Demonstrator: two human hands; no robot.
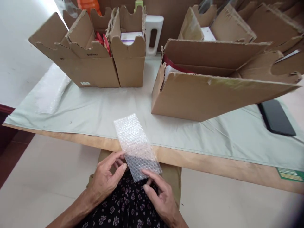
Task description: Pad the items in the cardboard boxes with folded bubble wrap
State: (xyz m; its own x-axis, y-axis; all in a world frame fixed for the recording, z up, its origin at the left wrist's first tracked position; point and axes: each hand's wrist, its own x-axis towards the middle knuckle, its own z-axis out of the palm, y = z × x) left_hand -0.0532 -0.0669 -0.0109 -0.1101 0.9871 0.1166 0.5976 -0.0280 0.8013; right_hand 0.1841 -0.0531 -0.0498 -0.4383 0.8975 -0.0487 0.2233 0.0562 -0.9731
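Note:
A clear bubble wrap bag [136,142] lies slanted across the table's front edge, its far end on the cloth and its near end over my lap. My left hand [108,171] is at the bag's left side, index fingertip at its edge, thumb apart from the fingers. On the near right corner rests the index finger of my right hand [161,193]. That hand's thumb stands away from the bag, and its other fingers are partly hidden below. Neither hand visibly pinches the bag.
Cut cardboard boxes [99,69] stand at the back left, one with red packets. A larger box [201,95] stands right of centre. More bubble wrap [51,90] lies left. A black phone [276,117] is far right. A white handled object [154,34] stands behind.

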